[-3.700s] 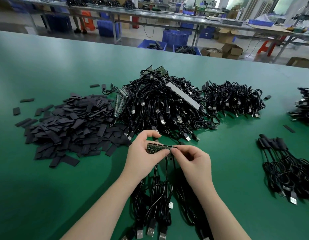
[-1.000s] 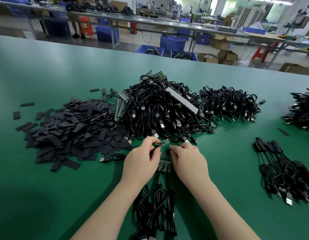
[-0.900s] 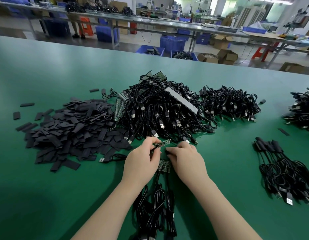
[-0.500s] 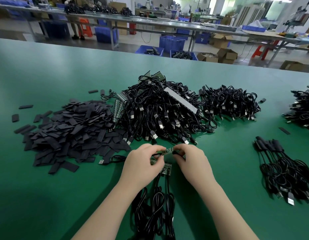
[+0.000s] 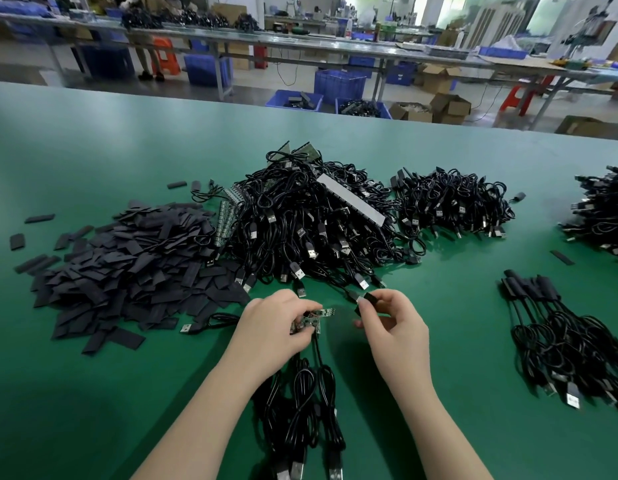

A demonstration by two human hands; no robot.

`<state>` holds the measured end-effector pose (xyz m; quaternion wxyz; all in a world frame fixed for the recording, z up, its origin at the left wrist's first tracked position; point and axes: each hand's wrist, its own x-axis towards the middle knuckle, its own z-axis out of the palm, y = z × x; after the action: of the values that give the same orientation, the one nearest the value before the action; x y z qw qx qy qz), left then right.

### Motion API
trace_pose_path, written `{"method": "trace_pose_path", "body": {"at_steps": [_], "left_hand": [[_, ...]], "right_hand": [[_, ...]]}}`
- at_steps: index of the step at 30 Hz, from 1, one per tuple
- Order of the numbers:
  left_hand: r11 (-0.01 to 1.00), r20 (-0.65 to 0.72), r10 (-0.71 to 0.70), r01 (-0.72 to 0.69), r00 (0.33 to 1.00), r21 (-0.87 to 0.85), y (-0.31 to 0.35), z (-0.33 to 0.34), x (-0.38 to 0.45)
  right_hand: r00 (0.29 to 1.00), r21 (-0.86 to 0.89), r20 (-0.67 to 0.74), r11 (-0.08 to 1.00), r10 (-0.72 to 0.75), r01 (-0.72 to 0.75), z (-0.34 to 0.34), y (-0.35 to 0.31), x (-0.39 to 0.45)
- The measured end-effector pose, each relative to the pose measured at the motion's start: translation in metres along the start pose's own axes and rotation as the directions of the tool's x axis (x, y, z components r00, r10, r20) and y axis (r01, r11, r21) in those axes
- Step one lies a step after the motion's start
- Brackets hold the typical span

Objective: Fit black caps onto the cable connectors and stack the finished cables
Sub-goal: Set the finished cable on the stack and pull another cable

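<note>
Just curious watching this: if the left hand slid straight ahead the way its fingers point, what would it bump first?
Probably the loose USB plug just beyond the left hand, then the big cable pile; depth is uncertain.

Matt black caps (image 5: 127, 271); smooth green table (image 5: 93, 150).

The cable pile (image 5: 601, 216) at the desk's far right is cut by the frame edge. The left hand (image 5: 269, 330) hides most of the small circuit boards (image 5: 309, 320).
</note>
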<state>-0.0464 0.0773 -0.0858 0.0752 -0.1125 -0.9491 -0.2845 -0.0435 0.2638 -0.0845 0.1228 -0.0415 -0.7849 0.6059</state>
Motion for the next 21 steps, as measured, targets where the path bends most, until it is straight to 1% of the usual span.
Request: {"method": "trace_pose_path", "body": {"at_steps": [4, 6, 8, 10, 14, 17, 21], "left_hand": [[0.999, -0.034, -0.040, 0.040, 0.999, -0.004, -0.003, -0.001, -0.001], [0.998, -0.080, -0.030, 0.026, 0.996, -0.060, -0.001, -0.001, -0.003], [0.989, -0.155, -0.026, 0.003, 0.988, -0.151, 0.005, -0.003, -0.004], [0.981, -0.207, -0.012, -0.029, 0.978, -0.191, 0.010, -0.002, -0.005], [0.973, -0.222, 0.018, -0.068, 0.975, -0.221, 0.015, 0.001, -0.008], [0.973, -0.238, 0.036, -0.089, 0.971, -0.212, 0.018, 0.003, -0.008], [0.965, -0.239, 0.025, -0.086, 0.971, -0.249, 0.021, 0.003, -0.010]], "right_hand": [[0.998, 0.106, -0.031, 0.993, 0.051, -0.047, -0.001, -0.003, 0.000], [0.999, 0.120, -0.020, 0.992, 0.045, -0.042, -0.002, -0.003, 0.000], [0.999, 0.136, 0.004, 0.990, 0.046, -0.046, -0.002, -0.003, -0.001], [0.998, 0.155, 0.023, 0.986, 0.056, -0.059, 0.000, -0.002, -0.001], [0.997, 0.194, 0.053, 0.979, 0.052, -0.061, 0.004, -0.001, -0.004], [0.995, 0.215, 0.097, 0.975, 0.036, -0.056, 0.008, -0.001, -0.005], [0.988, 0.273, 0.152, 0.959, 0.040, -0.081, 0.012, 0.001, -0.007]]}}
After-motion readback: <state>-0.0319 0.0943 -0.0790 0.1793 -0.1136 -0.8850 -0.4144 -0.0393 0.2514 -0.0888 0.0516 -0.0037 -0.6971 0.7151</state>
